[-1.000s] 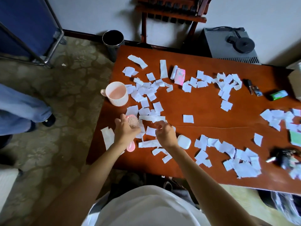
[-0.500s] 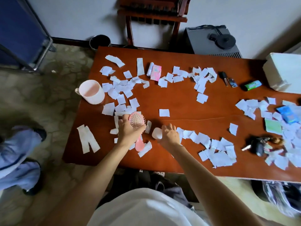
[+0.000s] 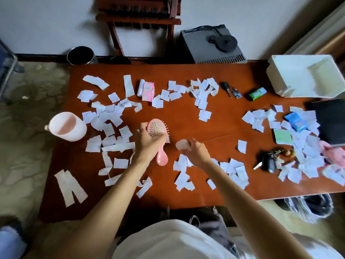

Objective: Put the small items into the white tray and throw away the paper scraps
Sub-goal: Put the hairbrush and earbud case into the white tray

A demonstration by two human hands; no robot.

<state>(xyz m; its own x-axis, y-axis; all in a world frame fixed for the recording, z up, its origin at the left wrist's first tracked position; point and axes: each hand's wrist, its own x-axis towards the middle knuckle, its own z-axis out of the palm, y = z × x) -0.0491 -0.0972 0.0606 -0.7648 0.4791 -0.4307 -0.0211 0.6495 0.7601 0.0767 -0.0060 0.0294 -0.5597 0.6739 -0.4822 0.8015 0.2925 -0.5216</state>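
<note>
My left hand is shut on a pink hairbrush, bristles up, held above the red-brown table. My right hand grips a small white rounded case just right of the brush. The white tray stands at the table's far right corner. White paper scraps lie all over the table. Small items lie about: a pink packet, a white tube, a lighter, a green pack, a blue pack, a green pad and a bunch of keys.
A pink cup stands at the table's left edge. A dark bin is on the floor beyond the far left corner; a lined bin sits below the near right edge. A black board lies at right. Another person's leg shows bottom left.
My left hand has lifted the pink hairbrush off the table. My right hand has picked up the white case. My view has swung right, bringing the tray fully into sight.
</note>
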